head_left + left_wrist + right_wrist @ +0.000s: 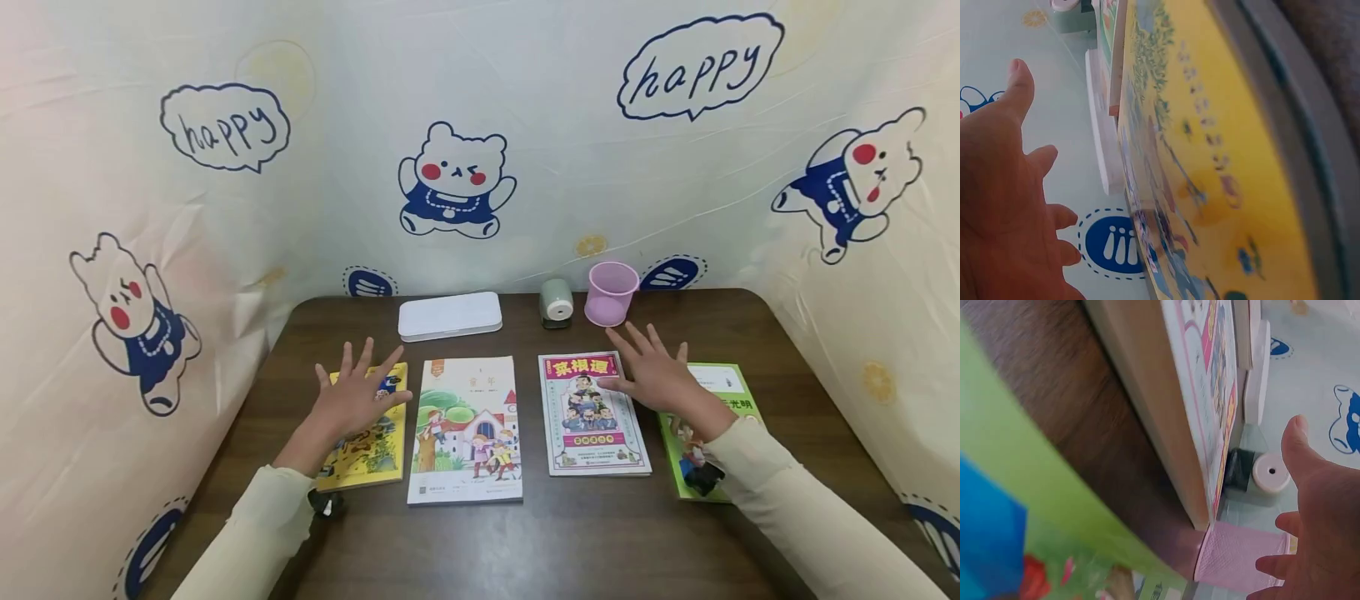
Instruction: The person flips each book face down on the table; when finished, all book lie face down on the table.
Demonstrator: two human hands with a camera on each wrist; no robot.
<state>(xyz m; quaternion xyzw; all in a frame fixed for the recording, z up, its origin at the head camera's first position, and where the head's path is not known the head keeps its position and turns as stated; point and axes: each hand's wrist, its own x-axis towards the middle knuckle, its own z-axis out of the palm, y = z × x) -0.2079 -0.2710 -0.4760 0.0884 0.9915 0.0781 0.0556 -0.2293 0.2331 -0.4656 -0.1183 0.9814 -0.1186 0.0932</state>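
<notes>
My left hand hovers over a yellow book with its fingers spread, holding nothing. In the left wrist view the palm stays apart from the yellow cover. On the other side, my right hand is also spread and empty, above the gap between a pink-bordered comic-style book and a green book. The right forearm hides part of the green book. Between the hands lies a white book with a castle picture. All these books lie closed, covers up, in a row.
Along the back of the dark wooden table are a white flat case, a green pencil sharpener and a pink mesh cup. A printed cloth with bears hangs behind and at both sides.
</notes>
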